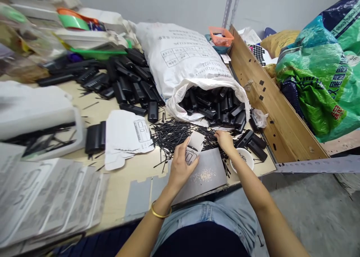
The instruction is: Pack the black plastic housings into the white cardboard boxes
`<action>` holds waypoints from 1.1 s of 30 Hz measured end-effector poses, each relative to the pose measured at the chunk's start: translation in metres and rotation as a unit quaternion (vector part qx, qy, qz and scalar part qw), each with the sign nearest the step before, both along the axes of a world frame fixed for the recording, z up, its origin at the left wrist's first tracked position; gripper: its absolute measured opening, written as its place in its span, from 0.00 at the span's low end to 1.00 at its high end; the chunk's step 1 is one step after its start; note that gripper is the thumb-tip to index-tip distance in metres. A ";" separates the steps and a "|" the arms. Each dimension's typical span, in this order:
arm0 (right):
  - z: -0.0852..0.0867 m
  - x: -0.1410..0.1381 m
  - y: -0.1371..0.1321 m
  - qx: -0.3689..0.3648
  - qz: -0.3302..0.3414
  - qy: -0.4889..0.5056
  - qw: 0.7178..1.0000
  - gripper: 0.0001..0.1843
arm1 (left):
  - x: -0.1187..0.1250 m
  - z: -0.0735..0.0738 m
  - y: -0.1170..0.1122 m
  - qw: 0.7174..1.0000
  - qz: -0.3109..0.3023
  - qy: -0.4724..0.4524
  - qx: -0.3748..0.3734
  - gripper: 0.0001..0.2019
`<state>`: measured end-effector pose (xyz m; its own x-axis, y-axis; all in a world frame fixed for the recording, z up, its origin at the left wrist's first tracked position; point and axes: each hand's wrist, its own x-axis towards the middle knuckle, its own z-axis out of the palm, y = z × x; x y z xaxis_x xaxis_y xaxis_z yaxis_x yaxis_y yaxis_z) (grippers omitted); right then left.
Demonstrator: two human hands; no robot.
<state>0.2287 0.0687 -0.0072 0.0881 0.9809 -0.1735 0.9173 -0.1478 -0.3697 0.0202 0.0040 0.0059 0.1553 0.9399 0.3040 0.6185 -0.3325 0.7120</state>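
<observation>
My left hand (181, 163) is closed around a small printed card box (193, 149), held just above a grey board (209, 176) at the table's front edge. My right hand (224, 139) reaches forward into a heap of thin black sticks (174, 135), fingers curled down on them; what they pinch is hidden. A scatter of tiny pale bits lies on the grey board. A small white bowl (244, 157) with little parts sits right of my right wrist.
A white sack (182, 58) spilling black plastic housings lies behind the sticks. More black housings (126, 81) pile at the back left. Flat printed card blanks (126, 137) and stacks (47, 197) lie left. A wooden divider (261, 96) and green bags (317, 77) stand right.
</observation>
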 end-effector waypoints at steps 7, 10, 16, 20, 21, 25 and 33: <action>0.059 0.013 -0.053 0.141 0.169 0.116 0.969 0.15 | 0.007 -0.002 0.004 0.994 -0.059 0.088 0.011 0.37; 0.078 0.001 -0.069 0.110 0.255 0.149 0.949 0.14 | 0.010 0.003 0.002 0.993 -0.098 0.060 0.017 0.37; 0.064 -0.015 -0.070 0.174 0.094 0.333 0.922 0.19 | 0.019 0.001 -0.008 0.991 -0.100 -0.086 0.011 0.28; 0.040 -0.046 -0.075 0.185 -0.021 0.412 0.892 0.14 | 0.027 -0.009 -0.019 0.982 -0.118 -0.146 -0.026 0.21; 0.036 -0.056 -0.079 0.211 -0.026 0.412 0.886 0.11 | 0.029 -0.010 -0.020 0.979 -0.113 -0.164 -0.047 0.25; 0.029 -0.077 -0.094 0.329 0.041 0.358 0.873 0.09 | 0.031 -0.006 -0.021 0.952 -0.109 -0.250 -0.138 0.37; 0.011 -0.062 -0.099 0.374 0.057 0.340 0.861 0.11 | 0.036 0.002 -0.023 0.952 -0.125 -0.240 -0.146 0.37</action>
<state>0.1664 -0.0307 0.0035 0.1117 0.8362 0.5369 0.4437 0.4415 -0.7799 0.0564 -0.0194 0.0082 0.2936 0.9472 0.1287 0.1267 -0.1720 0.9769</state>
